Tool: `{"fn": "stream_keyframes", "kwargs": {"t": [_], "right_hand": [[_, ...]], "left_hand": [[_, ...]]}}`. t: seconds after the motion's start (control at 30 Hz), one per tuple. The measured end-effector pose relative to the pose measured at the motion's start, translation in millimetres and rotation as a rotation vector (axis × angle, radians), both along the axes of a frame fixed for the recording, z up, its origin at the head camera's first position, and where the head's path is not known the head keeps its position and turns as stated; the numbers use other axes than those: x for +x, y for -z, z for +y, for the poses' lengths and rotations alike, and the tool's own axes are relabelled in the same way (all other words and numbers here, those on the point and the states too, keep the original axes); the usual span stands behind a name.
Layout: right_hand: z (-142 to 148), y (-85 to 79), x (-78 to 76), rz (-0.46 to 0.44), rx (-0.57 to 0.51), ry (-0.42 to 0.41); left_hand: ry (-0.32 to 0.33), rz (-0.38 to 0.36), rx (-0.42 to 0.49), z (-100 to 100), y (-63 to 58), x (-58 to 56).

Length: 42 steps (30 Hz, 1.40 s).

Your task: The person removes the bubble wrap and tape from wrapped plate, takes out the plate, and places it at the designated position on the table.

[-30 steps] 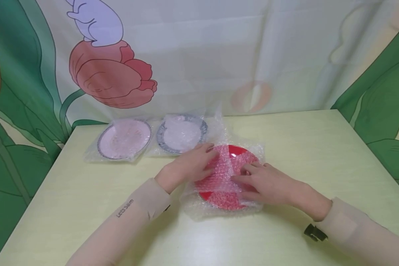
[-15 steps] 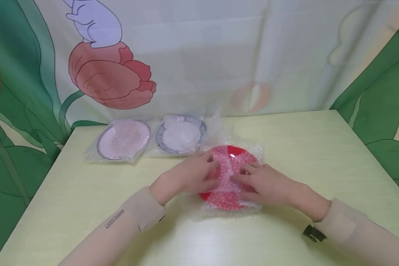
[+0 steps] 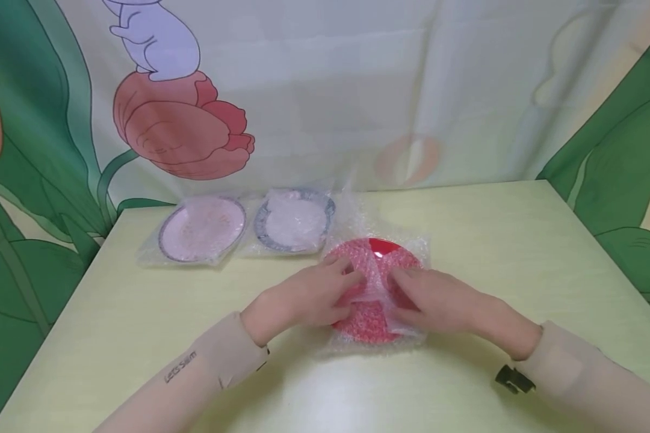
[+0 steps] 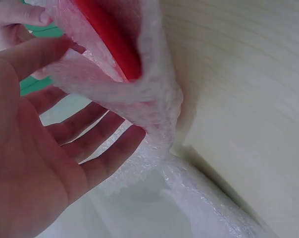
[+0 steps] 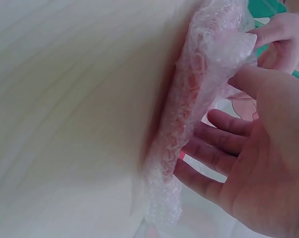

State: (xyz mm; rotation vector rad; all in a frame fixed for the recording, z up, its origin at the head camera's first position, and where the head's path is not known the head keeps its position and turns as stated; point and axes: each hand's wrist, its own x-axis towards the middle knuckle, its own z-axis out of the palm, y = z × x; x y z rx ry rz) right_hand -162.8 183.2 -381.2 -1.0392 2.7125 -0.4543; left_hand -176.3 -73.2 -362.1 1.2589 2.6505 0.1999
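A red plate point(image 3: 383, 247) in bubble wrap point(image 3: 376, 273) lies on the table, its glossy rim bare at the far side. My left hand point(image 3: 316, 291) is over its left part. In the left wrist view, a loose flap of wrap point(image 4: 97, 82) is between the thumb and index finger, with the other fingers point(image 4: 115, 153) stretched beneath it and the red rim point(image 4: 120, 44) showing through an opening. From the right, my right hand point(image 3: 444, 297) rests on the wrapped plate, thumb at a folded flap point(image 5: 228, 52) and fingers point(image 5: 201, 178) loosely extended along the wrap.
Behind and left on the pale table point(image 3: 141, 331) lie a pink-white plate point(image 3: 203, 228) and a blue-rimmed plate point(image 3: 295, 219), each in bubble wrap. A printed curtain point(image 3: 325, 90) hangs behind the table's far edge.
My left hand has come down toward me along the wrap's left side, drawing the left flap inward over the plate. My right hand stays in place, its fingers tucked in more.
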Motion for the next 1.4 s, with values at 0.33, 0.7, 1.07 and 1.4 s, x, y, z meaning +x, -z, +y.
{"fn": "stream_keyframes", "kwargs": {"t": [0.33, 0.7, 1.07, 1.4], "right_hand": [[3.5, 1.6, 3.1, 0.064, 0.027, -0.067], [6.1, 2.1, 2.8, 0.074, 0.010, -0.096], [5.3, 1.7, 0.1, 0.067, 0.021, -0.095], [5.3, 1.9, 0.7, 0.055, 0.018, -0.093]], "left_hand": [[-0.060, -0.001, 0.038, -1.3, -1.2, 8.3], [-0.024, 0.036, 0.128, -2.2, -7.4, 16.6], [-0.008, 0.162, 0.206, -8.0, -9.7, 16.4], [-0.102, 0.388, 0.180, -12.7, -10.9, 22.7]]}}
